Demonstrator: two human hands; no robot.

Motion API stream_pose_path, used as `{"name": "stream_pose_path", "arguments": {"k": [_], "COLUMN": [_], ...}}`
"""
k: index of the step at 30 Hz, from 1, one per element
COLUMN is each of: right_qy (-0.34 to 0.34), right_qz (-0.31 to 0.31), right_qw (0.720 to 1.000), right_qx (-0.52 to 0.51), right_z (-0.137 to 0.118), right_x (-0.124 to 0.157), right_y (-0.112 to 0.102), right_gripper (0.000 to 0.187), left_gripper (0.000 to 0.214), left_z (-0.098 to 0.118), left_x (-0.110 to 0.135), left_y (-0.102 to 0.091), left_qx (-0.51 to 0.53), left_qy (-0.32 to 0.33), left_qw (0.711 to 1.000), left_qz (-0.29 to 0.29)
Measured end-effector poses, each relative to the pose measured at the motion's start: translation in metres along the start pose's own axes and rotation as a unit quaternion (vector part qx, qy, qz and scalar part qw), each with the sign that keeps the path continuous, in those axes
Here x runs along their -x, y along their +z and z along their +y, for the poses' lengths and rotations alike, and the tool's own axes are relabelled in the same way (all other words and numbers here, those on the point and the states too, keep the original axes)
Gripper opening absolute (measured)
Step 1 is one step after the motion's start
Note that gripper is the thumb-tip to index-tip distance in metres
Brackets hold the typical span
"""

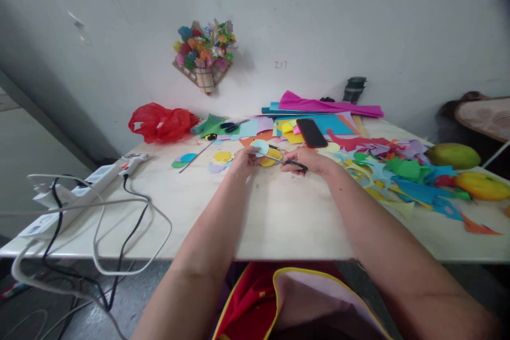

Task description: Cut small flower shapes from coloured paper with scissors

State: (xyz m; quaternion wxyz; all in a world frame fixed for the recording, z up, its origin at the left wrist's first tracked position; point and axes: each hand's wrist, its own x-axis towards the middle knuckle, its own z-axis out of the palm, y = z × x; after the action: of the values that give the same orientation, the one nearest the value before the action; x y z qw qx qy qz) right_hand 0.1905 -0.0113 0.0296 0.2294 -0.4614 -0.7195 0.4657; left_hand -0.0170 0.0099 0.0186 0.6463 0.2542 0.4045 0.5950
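My left hand (244, 161) pinches a small light blue paper disc (260, 147) over the middle of the white table (279, 218). My right hand (308, 160) grips black-handled scissors (290, 162), whose blades reach left to the disc. A yellow paper piece (271, 156) lies just under the blades. Close by on the left lie a yellow paper flower (222, 157) and small blue and green paper circles (184, 160).
A black phone (311, 132) rests on stacked coloured sheets (319, 117) at the back. Paper scraps (398, 170) and mangoes (454, 155) fill the right side. A red plastic bag (161, 122), a second pair of scissors (233, 125), power strips with cables (79, 191) sit left. A paper flower bouquet (205, 53) hangs on the wall.
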Motion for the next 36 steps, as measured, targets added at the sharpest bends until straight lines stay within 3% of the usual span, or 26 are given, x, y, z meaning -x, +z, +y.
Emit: {"name": "stream_pose_path", "arguments": {"k": [9,16,19,22,27,31,36], "right_qy": [0.016,0.001,-0.031,-0.035,-0.032,-0.050,-0.064], "right_qz": [-0.011,-0.053,-0.008,0.087,0.210,0.261,0.274], "right_qw": [1.000,0.998,0.997,0.987,0.943,0.911,0.895], "right_qx": [0.004,-0.025,-0.072,-0.131,-0.255,-0.316,-0.347], "right_z": [-0.005,-0.002,0.002,0.003,-0.001,-0.006,-0.009], "right_x": [0.004,0.015,0.011,0.000,-0.017,-0.023,-0.024], "right_y": [0.003,-0.015,-0.017,-0.008,0.019,0.033,0.039], "right_gripper": [0.037,0.027,0.025,0.030,0.047,0.052,0.054], "left_gripper": [0.023,0.021,0.021,0.022,0.020,0.018,0.020], "left_z": [0.001,0.005,0.004,0.002,-0.007,-0.014,-0.020], "left_x": [-0.002,0.001,0.002,0.001,0.001,0.003,0.003], "left_y": [-0.001,0.000,0.000,0.000,0.004,0.009,0.010], "left_qx": [0.028,0.070,0.086,0.091,0.072,0.034,0.012], "left_qy": [0.022,0.045,0.049,0.045,0.050,0.048,0.046], "left_qw": [0.999,0.995,0.994,0.995,0.996,0.997,0.997], "left_qz": [0.017,0.052,0.042,0.024,-0.014,-0.043,-0.060]}}
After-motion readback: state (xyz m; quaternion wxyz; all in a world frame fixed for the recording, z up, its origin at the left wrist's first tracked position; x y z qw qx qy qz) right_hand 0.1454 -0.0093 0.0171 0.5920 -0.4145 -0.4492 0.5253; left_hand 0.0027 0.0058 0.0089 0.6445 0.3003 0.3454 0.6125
